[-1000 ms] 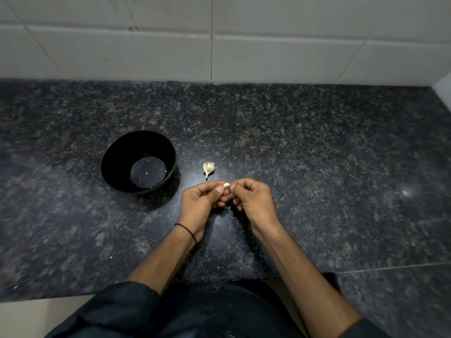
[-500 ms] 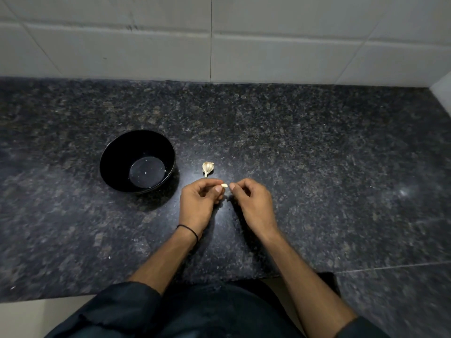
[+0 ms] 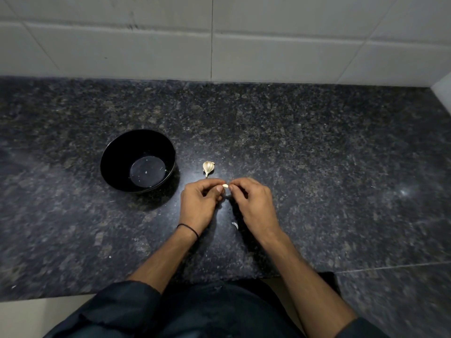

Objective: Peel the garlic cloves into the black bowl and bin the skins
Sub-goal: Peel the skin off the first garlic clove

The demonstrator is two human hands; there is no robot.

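On the granite counter (image 3: 317, 167), left hand (image 3: 199, 207) and right hand (image 3: 255, 203) fingers (image 3: 234, 188) together pinch a garlic clove (image 3: 225, 186).

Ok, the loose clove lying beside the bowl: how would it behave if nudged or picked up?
The loose clove is small, so probably light and easy to skid on the glossy counter. Its rounded body tapering to a tip suggests it would pivot rather than roll straight. Its ribbed, papery-looking skin may flake under a pinch.
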